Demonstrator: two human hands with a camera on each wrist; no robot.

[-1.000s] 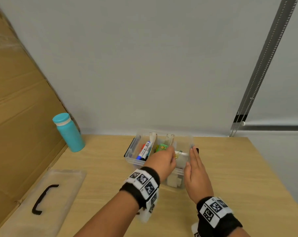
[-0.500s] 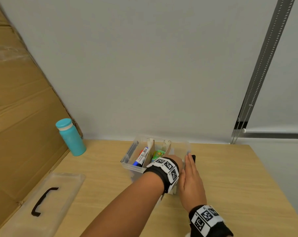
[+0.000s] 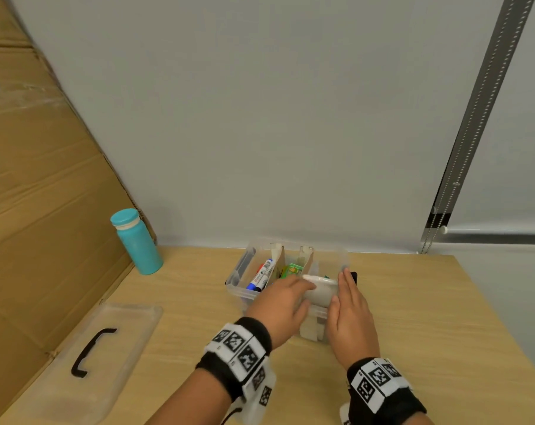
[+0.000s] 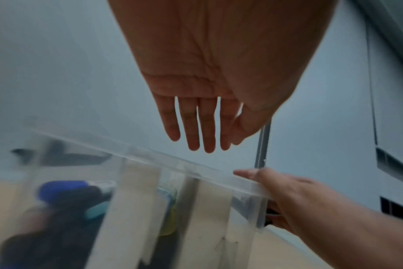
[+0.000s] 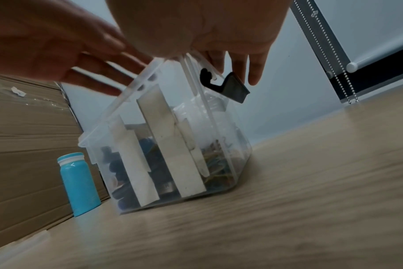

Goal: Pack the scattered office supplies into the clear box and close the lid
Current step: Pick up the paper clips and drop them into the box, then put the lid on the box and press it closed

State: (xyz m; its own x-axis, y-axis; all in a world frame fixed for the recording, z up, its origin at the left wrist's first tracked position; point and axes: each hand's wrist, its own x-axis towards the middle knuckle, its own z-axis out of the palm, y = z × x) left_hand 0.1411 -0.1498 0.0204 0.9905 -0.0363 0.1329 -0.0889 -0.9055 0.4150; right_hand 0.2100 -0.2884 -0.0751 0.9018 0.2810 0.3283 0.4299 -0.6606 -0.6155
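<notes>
The clear box (image 3: 240, 273) stands lidless mid-table, split by white dividers (image 5: 170, 145). Blue and black markers (image 3: 261, 276) lie in its left part and a green item (image 3: 291, 269) in the middle. A white object (image 3: 320, 286) and coloured clips (image 5: 216, 163) fill the right part. My left hand (image 3: 301, 288) hovers over the near rim, fingers (image 4: 193, 127) straight, holding nothing. My right hand (image 3: 346, 286) lies flat along the box's right wall, with its fingertips (image 5: 253, 72) by the black latch (image 5: 228, 87).
The clear lid (image 3: 113, 320) with a black handle (image 3: 88, 354) lies at the table's front left. A teal bottle (image 3: 137, 243) stands at the back left beside a leaning cardboard sheet (image 3: 30, 210). A grey wall is close behind the box.
The left hand, which reached deep over the right compartment half a second ago, has drawn back to the near rim. The right hand has stayed against the box's right wall.
</notes>
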